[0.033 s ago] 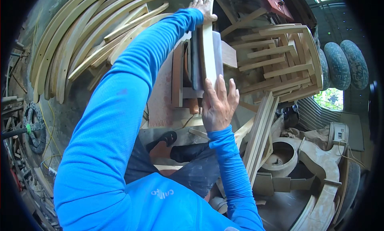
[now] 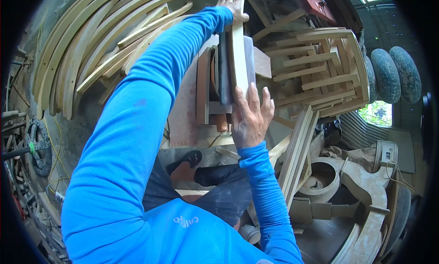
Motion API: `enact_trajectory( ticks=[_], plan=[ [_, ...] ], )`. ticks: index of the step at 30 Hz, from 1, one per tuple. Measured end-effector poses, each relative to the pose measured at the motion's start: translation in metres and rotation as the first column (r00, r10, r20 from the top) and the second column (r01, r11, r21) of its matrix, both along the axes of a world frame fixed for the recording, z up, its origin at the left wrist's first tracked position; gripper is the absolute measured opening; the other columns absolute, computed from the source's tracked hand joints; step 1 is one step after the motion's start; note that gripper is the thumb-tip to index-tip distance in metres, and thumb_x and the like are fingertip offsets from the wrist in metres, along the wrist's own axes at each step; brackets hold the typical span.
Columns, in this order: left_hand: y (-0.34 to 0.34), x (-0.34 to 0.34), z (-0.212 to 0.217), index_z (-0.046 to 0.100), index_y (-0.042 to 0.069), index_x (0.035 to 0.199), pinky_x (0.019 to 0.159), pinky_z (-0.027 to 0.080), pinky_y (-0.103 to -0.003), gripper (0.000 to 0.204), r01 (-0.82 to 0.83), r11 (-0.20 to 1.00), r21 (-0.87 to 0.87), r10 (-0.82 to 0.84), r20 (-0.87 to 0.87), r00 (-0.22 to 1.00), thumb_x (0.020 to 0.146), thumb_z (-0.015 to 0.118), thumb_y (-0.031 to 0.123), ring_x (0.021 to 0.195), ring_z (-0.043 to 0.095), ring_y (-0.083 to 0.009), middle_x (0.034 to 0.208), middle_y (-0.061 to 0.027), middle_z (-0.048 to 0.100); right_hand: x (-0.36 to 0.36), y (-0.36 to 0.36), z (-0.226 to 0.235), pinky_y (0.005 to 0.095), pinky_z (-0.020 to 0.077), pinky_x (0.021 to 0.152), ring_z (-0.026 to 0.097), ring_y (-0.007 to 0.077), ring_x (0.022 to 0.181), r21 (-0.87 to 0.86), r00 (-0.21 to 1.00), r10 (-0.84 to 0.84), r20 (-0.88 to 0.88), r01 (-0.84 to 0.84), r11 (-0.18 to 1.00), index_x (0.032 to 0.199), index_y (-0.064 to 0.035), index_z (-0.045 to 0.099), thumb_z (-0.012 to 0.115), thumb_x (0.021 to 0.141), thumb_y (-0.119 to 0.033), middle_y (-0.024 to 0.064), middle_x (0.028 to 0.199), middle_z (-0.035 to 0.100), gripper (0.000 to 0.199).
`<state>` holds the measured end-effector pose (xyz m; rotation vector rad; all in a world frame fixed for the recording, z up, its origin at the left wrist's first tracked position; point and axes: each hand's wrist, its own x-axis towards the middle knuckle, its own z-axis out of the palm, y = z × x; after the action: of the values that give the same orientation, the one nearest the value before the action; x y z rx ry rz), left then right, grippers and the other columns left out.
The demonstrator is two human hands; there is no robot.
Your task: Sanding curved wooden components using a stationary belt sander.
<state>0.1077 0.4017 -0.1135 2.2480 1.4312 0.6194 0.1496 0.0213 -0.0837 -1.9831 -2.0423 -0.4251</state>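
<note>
A long, slightly curved strip of pale wood points away from me, over a dark grey flat-faced block or belt whose kind I cannot make out. My left hand is closed around the strip's far part, thumb on its right side. At the near end, my right hand holds the wood, with index and middle fingers against it and the other fingers spread to the right. Its thumb is mostly hidden. A smooth grey surface shows along the strip's right side.
Many curved wooden pieces are stacked at the far left. Wooden frames with slats stand at the right, beside dark rubber tubes. Long boards lean near my right forearm. A large carved wooden part lies at the lower right.
My right hand has shifted very slightly away from me along the strip. Otherwise the scene looks the same.
</note>
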Motion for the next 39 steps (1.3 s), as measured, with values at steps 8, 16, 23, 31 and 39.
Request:
enact_trajectory(
  ticks=[8,16,23,31,39],
  plan=[
    [0.132,0.017,-0.022,0.052,-0.002,0.137,0.111,0.038,-0.051,0.076,0.138,0.982,0.127,-0.136,-0.018,0.99,0.082,0.065,0.048,0.125,0.058,-0.0416,0.127,-0.027,0.063,-0.004,0.101,-0.008,0.0551,0.0282,0.119,0.045,0.0424,0.139,0.068,1.0,-0.009,-0.02,0.011,0.998,0.143,-0.0253,0.064,0.068,0.092,-0.017,0.0147,0.143,0.06,0.051],
    [0.169,0.027,-0.012,0.059,0.0,0.126,0.097,0.046,-0.046,0.063,0.098,0.991,0.095,-0.101,0.021,0.995,0.078,0.068,0.04,0.097,0.067,-0.0385,0.103,-0.024,0.07,0.008,0.139,-0.008,0.0471,0.036,0.101,0.053,0.0314,0.111,0.136,1.0,0.005,-0.004,-0.005,0.991,0.137,-0.0222,0.067,0.072,0.086,-0.018,0.011,0.113,0.059,0.051],
    [0.182,-0.071,-0.031,0.067,0.005,0.124,0.105,0.044,-0.05,0.052,-0.061,0.966,0.251,0.07,-0.028,0.997,0.083,0.067,0.038,0.117,0.058,-0.0456,0.131,-0.0281,0.061,-0.043,0.103,0.001,0.0432,0.0359,0.092,0.052,0.0297,0.108,0.136,0.972,0.178,-0.153,-0.158,0.978,0.142,-0.0247,0.063,0.073,0.083,-0.016,0.0093,0.114,0.055,0.06],
    [-0.103,-0.001,0.013,0.019,0.008,0.165,0.129,0.008,-0.053,0.092,-0.03,0.999,0.029,0.035,-0.172,0.984,0.09,0.054,0.047,0.158,0.009,-0.0448,0.168,-0.0298,0.017,0.027,-0.087,0.0,0.0442,0.0439,0.096,0.054,0.0349,0.113,-0.042,0.971,0.058,-0.23,-0.07,0.997,0.142,-0.0216,0.061,0.071,0.084,-0.01,0.0113,0.124,0.057,0.06],
    [-0.361,-0.031,0.013,0.023,-0.002,0.162,0.125,-0.004,-0.062,0.1,0.047,0.996,0.076,-0.036,-0.142,0.989,0.085,0.063,0.049,0.159,-0.002,-0.0464,0.168,-0.0332,0.011,0.037,-0.324,0.0,0.0436,0.0575,0.074,0.069,0.0389,0.089,-0.298,0.859,-0.17,-0.482,0.021,0.954,0.153,-0.0066,0.044,0.082,0.075,-0.01,0.0189,0.104,0.067,0.087]
  ],
)
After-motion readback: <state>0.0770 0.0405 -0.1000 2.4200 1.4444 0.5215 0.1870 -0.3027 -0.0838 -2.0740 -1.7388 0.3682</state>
